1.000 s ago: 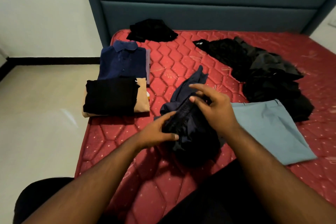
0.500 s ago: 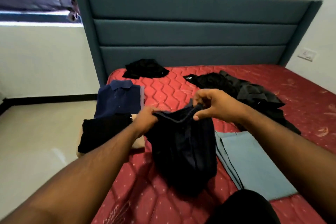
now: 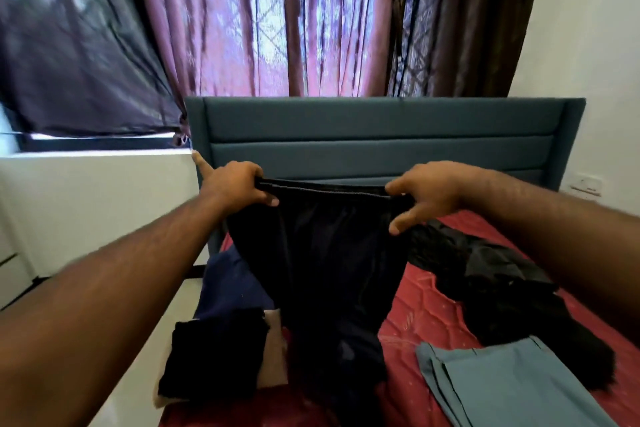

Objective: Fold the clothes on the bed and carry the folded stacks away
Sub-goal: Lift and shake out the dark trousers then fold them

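**Dark trousers held up by the waistband, ready for folding**

Nearest, at the bed's foot edge, a flat-folded pale blue-grey garment (image 3: 512, 388) lies on the red quilted mattress (image 3: 415, 291). Near the left edge sits a folded stack (image 3: 221, 357): a black piece on a beige one, with a folded navy shirt (image 3: 228, 288) just beyond. Above the mattress middle, both hands hold a dark navy pair of trousers (image 3: 332, 263) by its elastic waistband. The left hand (image 3: 235, 189) grips one end with curled fingers, index finger pointing outward; the right hand (image 3: 429, 192) pinches the other end, its lower fingers loose. Stretching the band taut probably lets the legs hang straight before folding. Toward the right edge, a heap of unfolded black clothes (image 3: 491, 288) waits. Farthest stands the teal padded headboard (image 3: 381, 132). No containers appear.
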`<control>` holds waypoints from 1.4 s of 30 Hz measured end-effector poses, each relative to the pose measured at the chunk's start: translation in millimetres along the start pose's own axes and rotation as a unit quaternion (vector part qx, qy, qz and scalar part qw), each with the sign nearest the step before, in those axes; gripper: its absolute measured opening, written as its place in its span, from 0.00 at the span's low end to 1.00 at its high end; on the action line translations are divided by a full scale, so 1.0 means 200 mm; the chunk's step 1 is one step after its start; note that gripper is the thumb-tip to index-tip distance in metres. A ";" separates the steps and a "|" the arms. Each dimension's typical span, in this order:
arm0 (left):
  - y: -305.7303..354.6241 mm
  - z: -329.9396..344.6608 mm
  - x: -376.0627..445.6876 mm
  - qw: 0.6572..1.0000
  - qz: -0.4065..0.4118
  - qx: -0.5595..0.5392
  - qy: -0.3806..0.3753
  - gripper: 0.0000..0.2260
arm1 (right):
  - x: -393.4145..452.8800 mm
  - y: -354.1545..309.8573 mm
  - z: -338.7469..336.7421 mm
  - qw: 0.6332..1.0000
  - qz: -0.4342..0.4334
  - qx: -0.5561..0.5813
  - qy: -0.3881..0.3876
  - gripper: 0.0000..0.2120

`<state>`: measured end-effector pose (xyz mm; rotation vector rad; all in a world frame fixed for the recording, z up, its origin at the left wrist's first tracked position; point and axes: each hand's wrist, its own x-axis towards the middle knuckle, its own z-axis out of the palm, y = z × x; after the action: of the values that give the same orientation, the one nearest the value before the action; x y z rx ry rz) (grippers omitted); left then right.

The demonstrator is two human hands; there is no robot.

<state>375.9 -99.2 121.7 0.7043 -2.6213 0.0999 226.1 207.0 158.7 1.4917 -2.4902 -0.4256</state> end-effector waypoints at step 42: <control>0.41 -0.49 0.10 0.519 0.186 -0.831 -0.076 0.33 | 0.19 -0.28 -0.51 0.400 -0.186 0.882 0.166 0.12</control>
<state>357.7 -20.8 222.1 -0.5916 -1.5922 -2.0375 287.2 135.1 235.3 1.8508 -1.3809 2.9334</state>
